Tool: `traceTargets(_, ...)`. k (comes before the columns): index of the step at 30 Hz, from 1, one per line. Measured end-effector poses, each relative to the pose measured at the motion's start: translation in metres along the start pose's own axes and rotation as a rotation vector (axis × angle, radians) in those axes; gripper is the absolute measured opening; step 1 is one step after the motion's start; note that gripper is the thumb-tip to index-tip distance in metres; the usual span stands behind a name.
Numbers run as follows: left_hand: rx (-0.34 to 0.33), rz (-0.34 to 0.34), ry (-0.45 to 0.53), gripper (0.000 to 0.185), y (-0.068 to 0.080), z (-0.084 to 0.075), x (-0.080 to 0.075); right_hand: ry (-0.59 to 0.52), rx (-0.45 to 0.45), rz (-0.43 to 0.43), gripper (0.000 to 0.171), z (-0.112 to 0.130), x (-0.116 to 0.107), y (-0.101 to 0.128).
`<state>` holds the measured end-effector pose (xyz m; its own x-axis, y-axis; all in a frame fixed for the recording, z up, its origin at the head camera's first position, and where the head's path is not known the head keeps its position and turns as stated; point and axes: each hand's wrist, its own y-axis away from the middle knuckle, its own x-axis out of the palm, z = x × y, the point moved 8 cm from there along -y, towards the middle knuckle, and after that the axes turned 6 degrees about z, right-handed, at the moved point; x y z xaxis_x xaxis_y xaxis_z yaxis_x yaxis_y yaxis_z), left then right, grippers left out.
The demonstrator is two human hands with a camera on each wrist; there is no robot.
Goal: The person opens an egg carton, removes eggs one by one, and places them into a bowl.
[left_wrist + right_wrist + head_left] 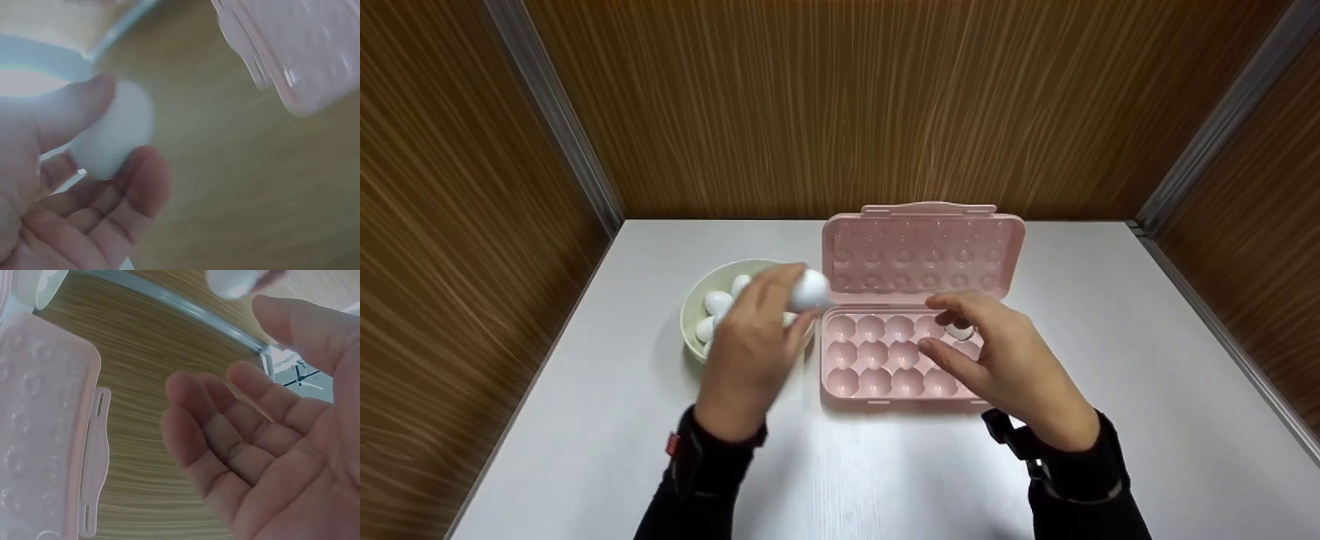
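Left hand (750, 341) pinches an egg (810, 289) beside the tray (885, 360); only the wrist view shows the right hand (270, 439) empty, fingers loose.

Bowl (694, 304) left of egg tray (851, 386) (eggs (718, 302) inside).

I've got a pale grey bench (1110, 360) running across my head view, smooth, with a faint grain. Wood-grain panels (840, 97) wall it in behind and on both sides, brown with fine streaks. Grey metal strips (551, 112) mark the corners where the panels meet, one on the left, another on the right (1222, 120). Black sleeves (705, 480) sit at the bottom edge.
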<state>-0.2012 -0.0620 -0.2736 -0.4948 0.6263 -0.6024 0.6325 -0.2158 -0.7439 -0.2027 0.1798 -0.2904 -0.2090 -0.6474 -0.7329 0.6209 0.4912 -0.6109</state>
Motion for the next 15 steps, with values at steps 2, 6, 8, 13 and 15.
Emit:
traceTargets(2,-0.1,0.044,-0.049,0.044,0.0,0.021,-0.002,0.005,0.023,0.006,0.041,-0.004,-0.003,0.001)
traceTargets(6,-0.253,0.155,-0.137,0.039,0.004,0.059,0.003,0.0,0.089,0.031,0.039,-0.013,-0.007,0.004)
traceTargets(8,-0.322,0.242,-0.173,0.04,0.007,0.076,0.011,0.008,0.139,0.058,0.039,-0.019,-0.007,0.006)
traceTargets(13,-0.443,0.438,-0.235,0.038,0.015,0.111,0.035,0.018,0.273,0.15,0.038,-0.031,-0.004,0.009)
traceTargets(15,-0.472,0.47,-0.252,0.036,0.018,0.121,0.04,0.008,0.3,0.177,0.038,-0.033,-0.002,0.009)
